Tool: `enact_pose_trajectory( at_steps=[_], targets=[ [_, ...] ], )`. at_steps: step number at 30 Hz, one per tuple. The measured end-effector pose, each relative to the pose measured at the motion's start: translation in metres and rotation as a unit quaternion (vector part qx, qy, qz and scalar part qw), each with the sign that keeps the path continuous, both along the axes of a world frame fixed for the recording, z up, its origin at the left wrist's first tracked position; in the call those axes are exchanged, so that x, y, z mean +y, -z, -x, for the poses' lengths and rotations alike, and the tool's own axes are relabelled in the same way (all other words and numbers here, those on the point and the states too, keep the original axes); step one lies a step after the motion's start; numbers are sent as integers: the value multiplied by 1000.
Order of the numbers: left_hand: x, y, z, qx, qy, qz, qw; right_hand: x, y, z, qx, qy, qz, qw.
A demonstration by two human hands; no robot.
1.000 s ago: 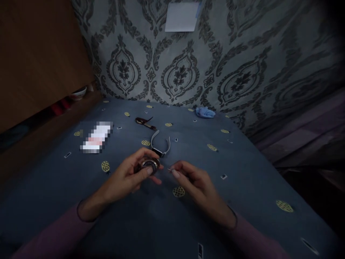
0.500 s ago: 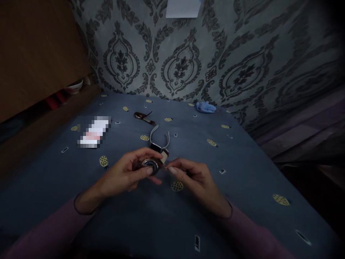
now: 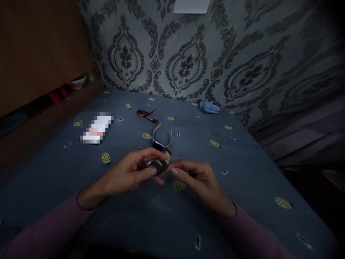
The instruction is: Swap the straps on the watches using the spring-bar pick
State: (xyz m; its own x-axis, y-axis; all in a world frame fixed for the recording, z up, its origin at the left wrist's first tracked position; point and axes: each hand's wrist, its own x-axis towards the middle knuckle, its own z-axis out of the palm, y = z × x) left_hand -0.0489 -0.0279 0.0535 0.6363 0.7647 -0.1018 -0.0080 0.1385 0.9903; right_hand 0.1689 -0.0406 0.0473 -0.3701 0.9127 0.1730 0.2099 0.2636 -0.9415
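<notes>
Over the blue tablecloth [image 3: 161, 219], the round wristwatch [image 3: 154, 163] sits gripped in your left hand [image 3: 126, 174] while your right hand [image 3: 198, 180] pinches a thin piece [image 3: 168, 169] at its side, work seemingly under way but unfinished, with a grey-strapped smartwatch [image 3: 158, 145] and brown strap [image 3: 148, 116] lying beyond.

Looks like a home: ornate wallpaper [image 3: 161, 81] far, printed blue cloth [image 3: 242, 172] near, a bowl [image 3: 77, 83] beneath wooden furniture [image 3: 40, 46] at the left.

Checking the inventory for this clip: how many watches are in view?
3: a round watch in the left hand, a grey-strapped watch just beyond, and a brown-strapped watch farther back.
</notes>
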Motion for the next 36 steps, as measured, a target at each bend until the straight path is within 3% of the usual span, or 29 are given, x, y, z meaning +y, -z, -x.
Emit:
enact_pose_trajectory(
  at_steps=[36],
  targets=[
    [2, 1, 4, -13, 34, -3, 999, 2, -1, -5, -16, -22, 0, 1000]
  ],
)
